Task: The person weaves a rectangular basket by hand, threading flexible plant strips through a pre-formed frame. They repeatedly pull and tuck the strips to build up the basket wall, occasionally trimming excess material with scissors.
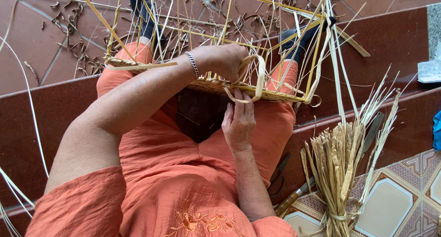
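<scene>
A half-woven basket (275, 95) of pale yellow cane rests on my lap, its upright stakes (225, 21) rising away from me. My left hand (223, 60), a silver bracelet on its wrist, reaches across and grips the woven rim and a flat cane strip (261, 76) that loops over it. My right hand (239, 119) is below the rim, its fingertips pinching the same strip where it comes under the weave. I sit on dark red steps in orange clothes.
A tied bundle of dried cane strips (340, 168) stands at my right on a patterned tile floor. A knife and shears (287, 198) lie beside my right arm. Loose strips (32, 113) trail at left. Cane scraps (73, 39) litter the floor beyond my feet.
</scene>
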### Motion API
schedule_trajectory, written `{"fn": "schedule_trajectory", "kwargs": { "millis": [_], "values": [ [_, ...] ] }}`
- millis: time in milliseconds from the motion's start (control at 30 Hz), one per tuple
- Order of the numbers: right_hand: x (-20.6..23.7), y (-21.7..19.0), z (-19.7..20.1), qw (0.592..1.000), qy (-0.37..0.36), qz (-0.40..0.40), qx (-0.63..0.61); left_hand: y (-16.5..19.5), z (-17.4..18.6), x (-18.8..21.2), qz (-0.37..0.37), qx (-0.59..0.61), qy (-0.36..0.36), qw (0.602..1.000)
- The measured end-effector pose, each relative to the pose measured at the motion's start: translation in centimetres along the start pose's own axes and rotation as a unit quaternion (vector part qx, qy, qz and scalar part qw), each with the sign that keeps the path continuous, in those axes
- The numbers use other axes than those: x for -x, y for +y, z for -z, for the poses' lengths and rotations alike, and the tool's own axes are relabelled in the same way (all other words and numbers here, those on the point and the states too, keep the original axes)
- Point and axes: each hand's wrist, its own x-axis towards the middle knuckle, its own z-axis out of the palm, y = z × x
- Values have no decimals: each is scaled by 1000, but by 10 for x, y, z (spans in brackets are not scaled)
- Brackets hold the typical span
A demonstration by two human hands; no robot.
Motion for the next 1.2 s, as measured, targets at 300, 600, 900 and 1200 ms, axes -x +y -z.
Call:
{"fn": "schedule_trajectory", "kwargs": {
  "millis": [300, 600, 900, 1200],
  "values": [
    [3, 6, -7, 982, -3, -126, -138, -10, -3, 1, 14, 75, -16, 997],
    [-20, -2, -12, 963, 100, -159, -193, -23, -16, 2, -104, 7, 90, 990],
    [-10, 3, 8, 983, -12, -96, -154, -32, 1, 36, -200, 171, 111, 958],
    [56, 7, 0, 951, -308, -5, 13, -28, -2, 36, -176, 66, 127, 974]
  ]
}}
